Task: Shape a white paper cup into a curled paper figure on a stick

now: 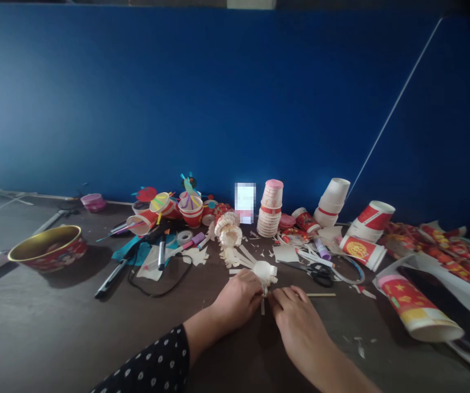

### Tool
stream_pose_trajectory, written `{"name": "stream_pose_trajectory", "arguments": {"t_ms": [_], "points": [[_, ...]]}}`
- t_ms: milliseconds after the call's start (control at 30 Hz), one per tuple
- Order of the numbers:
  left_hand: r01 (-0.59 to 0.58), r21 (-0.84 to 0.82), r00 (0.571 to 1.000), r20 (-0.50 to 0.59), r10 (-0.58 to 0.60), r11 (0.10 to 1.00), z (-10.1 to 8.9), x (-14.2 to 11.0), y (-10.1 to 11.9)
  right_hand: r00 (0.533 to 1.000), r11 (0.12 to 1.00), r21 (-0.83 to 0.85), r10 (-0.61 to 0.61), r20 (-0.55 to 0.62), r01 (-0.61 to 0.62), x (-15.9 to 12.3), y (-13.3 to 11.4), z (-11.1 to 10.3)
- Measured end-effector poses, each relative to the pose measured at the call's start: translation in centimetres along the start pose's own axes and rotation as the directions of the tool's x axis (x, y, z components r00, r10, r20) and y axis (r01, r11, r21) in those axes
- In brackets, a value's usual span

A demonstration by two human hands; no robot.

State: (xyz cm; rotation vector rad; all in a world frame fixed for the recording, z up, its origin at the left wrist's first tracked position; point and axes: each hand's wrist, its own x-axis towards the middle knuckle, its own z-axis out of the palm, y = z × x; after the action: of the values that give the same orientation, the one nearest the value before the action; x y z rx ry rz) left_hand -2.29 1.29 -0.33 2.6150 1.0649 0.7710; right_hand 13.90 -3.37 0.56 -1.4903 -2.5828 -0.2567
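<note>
A white paper cup cut into strips (264, 270) lies on the table in front of me, several strips splayed out from its base. My left hand (239, 297) is closed at its near edge, fingers bent around a paper strip that hangs down toward me. Close beside it, my right hand (294, 314) is curled with the fingertips at the same strip. From under its fingers a thin wooden stick (322, 295) pokes out to the right. My fingers hide where strip and stick meet.
Behind the cup lie curled cut paper pieces (228, 234). Black scissors (320, 274) sit to the right, near a red printed cup (417, 308) and a dark phone (451, 311). Stacked paper cups (269, 215) stand at the back. A gold-rimmed bowl (48, 248) and markers (161, 251) are left.
</note>
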Motion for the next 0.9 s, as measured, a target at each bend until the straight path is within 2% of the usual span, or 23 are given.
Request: {"name": "stream_pose_trajectory", "arguments": {"t_ms": [100, 433, 700, 900], "points": [[-0.012, -0.025, 1.000, -0.006, 0.012, 1.000, 0.0, 0.0, -0.2, 1.000, 1.000, 0.007, -0.003, 0.004, 0.003, 0.1, 0.0, 0.0], [-0.161, -0.112, 0.984, 0.063, 0.169, 0.981, -1.6, 0.3, -1.1, 0.997, 0.997, 0.073, 0.016, 0.070, -0.022, 0.3, 0.2, -0.6], [-0.195, 0.012, 0.978, 0.083, 0.193, 0.981, -1.1, 0.1, -1.0, 0.999, 0.994, 0.110, -0.009, 0.046, 0.004, 0.3, 0.8, -0.7], [-0.230, 0.066, 0.973, 0.014, 0.230, 0.971, -1.6, 0.1, -0.6, 0.999, 0.994, 0.110, -0.012, 0.036, 0.008, 0.4, 0.8, -0.8]]}}
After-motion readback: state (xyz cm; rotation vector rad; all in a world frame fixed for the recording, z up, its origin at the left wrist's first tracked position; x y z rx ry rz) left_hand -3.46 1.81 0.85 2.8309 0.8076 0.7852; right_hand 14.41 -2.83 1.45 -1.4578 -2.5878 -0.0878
